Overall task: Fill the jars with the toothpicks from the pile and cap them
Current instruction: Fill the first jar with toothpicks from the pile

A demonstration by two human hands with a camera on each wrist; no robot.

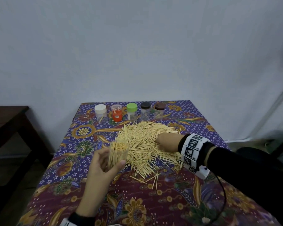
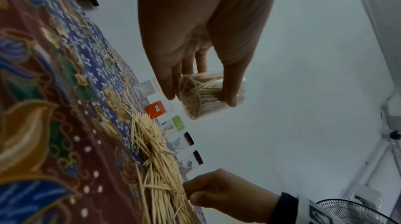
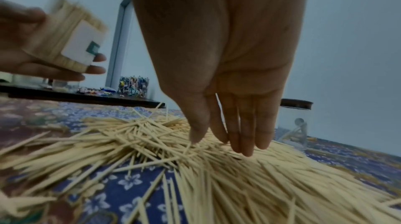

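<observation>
Patterned tablecloth (image 1: pixel 137 201): left hand (image 1: pixel 103 162) grips a nearly full jar (image 1: pixel 117 154); right hand (image 3: pixel 228 116), fingers extended, touches the toothpick pile (image 1: pixel 147 141). Best pinch small aligned bundles.

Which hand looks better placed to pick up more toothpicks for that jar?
The right hand: its fingertips already touch the toothpick pile. The left hand is busy, its grip around the open, nearly full jar held above the table.

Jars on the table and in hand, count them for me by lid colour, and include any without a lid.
White lid: 1
Clear lid, orange label: 1
Green lid: 1
Black lid: 1
Brown lid: 1
No lid, held in the left hand: 1
Total: 6 jars
</observation>
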